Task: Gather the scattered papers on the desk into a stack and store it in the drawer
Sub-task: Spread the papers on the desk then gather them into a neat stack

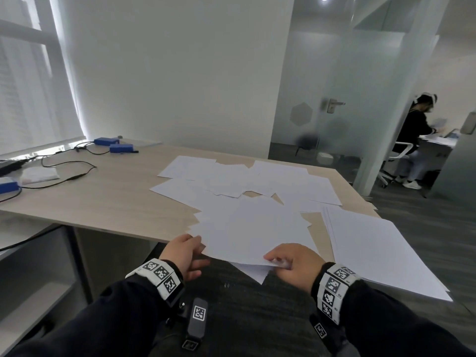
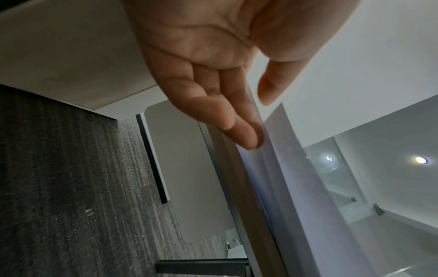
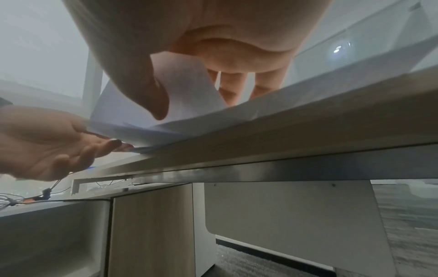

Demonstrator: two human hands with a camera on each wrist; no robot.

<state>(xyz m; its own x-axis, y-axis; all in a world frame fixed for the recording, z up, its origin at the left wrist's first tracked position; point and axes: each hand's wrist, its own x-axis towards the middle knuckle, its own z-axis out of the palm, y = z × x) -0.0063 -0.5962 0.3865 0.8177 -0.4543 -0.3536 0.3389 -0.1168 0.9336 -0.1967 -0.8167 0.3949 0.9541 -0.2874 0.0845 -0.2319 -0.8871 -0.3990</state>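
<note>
Early in the gathering: the right hand (image 1: pixel 288 264) pinches a few thin white sheets (image 1: pixel 255 233) overhanging the near edge of the pale wood-grain desk (image 1: pixel 103 197), left hand (image 1: pixel 184 255) open-fingered beneath them; far papers (image 1: pixel 231 179) lie scattered (drawer not identifiable), nothing stored.

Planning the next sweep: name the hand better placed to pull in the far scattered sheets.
Left, probably. The right hand pinches the gathered sheets at the desk edge; the left hand, fingers straight, only touches their corner, so it can reach the scattered sheets.
</note>
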